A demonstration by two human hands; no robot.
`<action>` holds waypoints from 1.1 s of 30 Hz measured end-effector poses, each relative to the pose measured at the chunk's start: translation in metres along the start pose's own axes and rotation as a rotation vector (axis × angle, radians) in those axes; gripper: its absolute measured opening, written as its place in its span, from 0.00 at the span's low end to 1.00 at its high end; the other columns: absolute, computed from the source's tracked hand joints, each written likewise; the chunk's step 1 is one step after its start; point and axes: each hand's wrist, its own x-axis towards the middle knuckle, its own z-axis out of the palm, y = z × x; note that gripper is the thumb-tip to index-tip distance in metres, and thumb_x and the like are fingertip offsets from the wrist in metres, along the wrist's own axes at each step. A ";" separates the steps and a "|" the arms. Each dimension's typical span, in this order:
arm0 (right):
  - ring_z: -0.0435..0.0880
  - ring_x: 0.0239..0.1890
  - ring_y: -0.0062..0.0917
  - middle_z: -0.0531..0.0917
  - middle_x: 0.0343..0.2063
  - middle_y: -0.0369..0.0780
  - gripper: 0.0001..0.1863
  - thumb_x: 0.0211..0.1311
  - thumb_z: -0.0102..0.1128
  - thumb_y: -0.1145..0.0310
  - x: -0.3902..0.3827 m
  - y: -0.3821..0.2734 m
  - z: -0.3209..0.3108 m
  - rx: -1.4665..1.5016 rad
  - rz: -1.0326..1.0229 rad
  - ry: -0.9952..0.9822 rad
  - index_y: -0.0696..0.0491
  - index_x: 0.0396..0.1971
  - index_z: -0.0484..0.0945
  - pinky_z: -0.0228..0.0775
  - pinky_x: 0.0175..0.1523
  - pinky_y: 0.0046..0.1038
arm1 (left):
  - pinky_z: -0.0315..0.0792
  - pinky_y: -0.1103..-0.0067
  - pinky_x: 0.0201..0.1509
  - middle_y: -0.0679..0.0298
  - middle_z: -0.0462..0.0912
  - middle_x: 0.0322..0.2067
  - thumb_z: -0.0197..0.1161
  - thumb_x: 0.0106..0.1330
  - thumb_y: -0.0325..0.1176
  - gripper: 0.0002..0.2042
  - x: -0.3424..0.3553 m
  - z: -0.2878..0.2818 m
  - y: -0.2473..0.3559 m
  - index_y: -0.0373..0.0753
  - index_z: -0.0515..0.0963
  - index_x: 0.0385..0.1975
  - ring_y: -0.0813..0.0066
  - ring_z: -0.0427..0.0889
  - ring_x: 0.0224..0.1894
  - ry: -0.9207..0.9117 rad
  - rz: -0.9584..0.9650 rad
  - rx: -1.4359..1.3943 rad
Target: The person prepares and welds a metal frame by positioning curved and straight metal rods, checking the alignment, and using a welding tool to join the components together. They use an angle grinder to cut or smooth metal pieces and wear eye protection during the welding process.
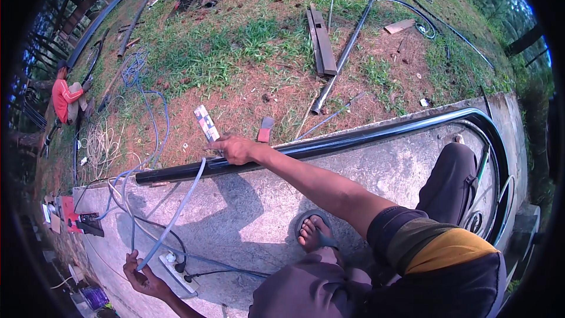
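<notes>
Black pipe point(353, 139): lies along the far edge of the concrete slab point(265, 224), straight over most of its length and curving back toward the person at the right. The right hand point(236, 149) is positioned over the pipe's left portion, fingers partly curled; whether they grip anything cannot be told. A checkered strip point(206, 122) projects beyond these fingers, above the grass. The left hand point(144, 281), at the lower left, has its fingers closed around the grey tube point(176, 215), which rises obliquely to a point just beside the right hand. A white power strip point(176, 274) with black plugs rests on the slab beside the left hand. A red-and-grey block point(266, 129) lies beyond the pipe, near the right hand. A co-worker in a red top point(63, 101) sits at the far left.
</notes>
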 end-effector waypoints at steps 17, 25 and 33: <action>0.78 0.39 0.28 0.75 0.31 0.36 0.07 0.54 0.57 0.67 -0.092 -0.157 -0.014 -0.471 -0.588 0.237 0.48 0.34 0.73 0.69 0.47 0.33 | 0.70 0.66 0.60 0.48 0.82 0.47 0.40 0.65 0.74 0.45 0.058 0.039 0.045 0.32 0.69 0.62 0.59 0.80 0.54 -0.930 -0.752 -0.351; 0.75 0.38 0.28 0.72 0.32 0.38 0.17 0.51 0.53 0.63 -0.161 -0.205 0.099 0.141 -0.911 0.108 0.57 0.38 0.71 0.67 0.44 0.29 | 0.79 0.79 0.27 0.44 0.82 0.43 0.50 0.75 0.50 0.26 -0.006 0.262 0.115 0.31 0.67 0.57 0.64 0.86 0.32 -1.370 -1.101 -0.534; 0.66 0.65 0.51 0.68 0.58 0.54 0.22 0.60 0.53 0.66 -0.247 -0.122 -0.025 -0.021 -0.943 0.529 0.56 0.55 0.72 0.56 0.72 0.49 | 0.57 0.89 0.17 0.66 0.77 0.24 0.55 0.73 0.34 0.14 0.039 0.313 0.283 0.31 0.72 0.50 0.89 0.65 0.15 -1.138 -0.241 -0.833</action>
